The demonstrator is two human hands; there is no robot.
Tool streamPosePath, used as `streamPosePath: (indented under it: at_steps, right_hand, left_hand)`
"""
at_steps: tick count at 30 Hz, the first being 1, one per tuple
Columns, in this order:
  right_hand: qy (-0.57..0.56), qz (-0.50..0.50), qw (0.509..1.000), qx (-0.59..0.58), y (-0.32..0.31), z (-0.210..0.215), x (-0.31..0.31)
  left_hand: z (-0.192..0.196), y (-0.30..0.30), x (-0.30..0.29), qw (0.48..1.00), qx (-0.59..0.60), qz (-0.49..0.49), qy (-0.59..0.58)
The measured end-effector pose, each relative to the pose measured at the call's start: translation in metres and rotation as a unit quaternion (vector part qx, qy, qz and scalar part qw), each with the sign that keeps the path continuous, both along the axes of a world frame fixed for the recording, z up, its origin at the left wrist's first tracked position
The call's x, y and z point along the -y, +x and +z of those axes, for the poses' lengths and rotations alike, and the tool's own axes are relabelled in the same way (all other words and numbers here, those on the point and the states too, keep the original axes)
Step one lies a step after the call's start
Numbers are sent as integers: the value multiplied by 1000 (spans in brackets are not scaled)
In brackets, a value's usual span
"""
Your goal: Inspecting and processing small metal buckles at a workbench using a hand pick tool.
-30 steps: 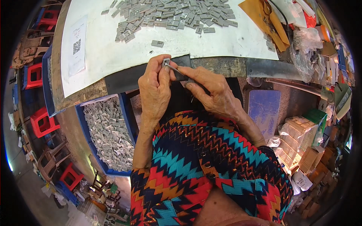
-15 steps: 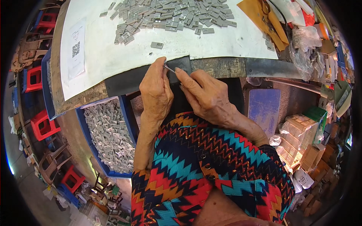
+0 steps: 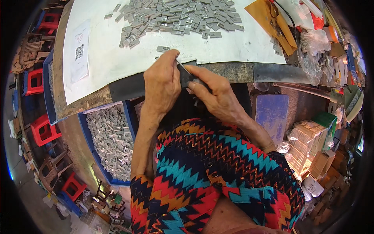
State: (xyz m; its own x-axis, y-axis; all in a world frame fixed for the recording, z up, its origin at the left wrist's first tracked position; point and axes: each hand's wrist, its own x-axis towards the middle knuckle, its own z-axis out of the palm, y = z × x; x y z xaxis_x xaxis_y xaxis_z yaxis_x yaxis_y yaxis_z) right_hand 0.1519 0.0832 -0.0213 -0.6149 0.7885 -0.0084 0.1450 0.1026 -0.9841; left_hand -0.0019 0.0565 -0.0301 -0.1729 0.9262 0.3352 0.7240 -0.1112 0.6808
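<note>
At the table's front edge, my left hand (image 3: 163, 82) is closed in a pinch, its fingertips at the far end of a thin metal rod (image 3: 182, 65). Anything else inside that pinch is hidden. My right hand (image 3: 216, 90) grips the rod's near end between thumb and fingers. Beneath the right fingers is a dark, blurred shape (image 3: 199, 82) that I cannot make out. A single grey rectangular piece (image 3: 163, 48) lies just beyond my left fingertips. Farther back, many similar grey pieces (image 3: 175, 17) form a loose pile on the white sheet (image 3: 105, 50).
A blue bin (image 3: 93, 146) full of small grey pieces stands below the table's left side. Brown paper (image 3: 259, 11) and clear plastic bags (image 3: 314, 43) lie at the back right. A blue stool top (image 3: 271, 117) and a plastic crate (image 3: 306, 142) are to the right. Red stools (image 3: 46, 130) stand left.
Both hands have shifted slightly; the left fingertips have moved up and right, close to the single grey piece. The right fingers have curled, and the rod is tilted more steeply.
</note>
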Motion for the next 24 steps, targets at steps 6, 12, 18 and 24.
streamPosePath:
  at_steps: [6, 12, 18, 24]
  right_hand:
    - [58, 38, 997, 18, 10, -5, -6]
    - [-72, 82, 993, 45, 25, -7, -7]
    - [-30, 60, 997, 29, 27, -12, -5]
    - [-24, 51, 998, 29, 29, -9, -10]
  left_hand:
    - [8, -29, -11, 990, 114, 49, -68]
    - [0, -55, -26, 991, 64, -14, -115]
    - [-12, -54, -34, 992, -88, -59, -70]
    - [-13, -53, -33, 991, -119, -48, -47]
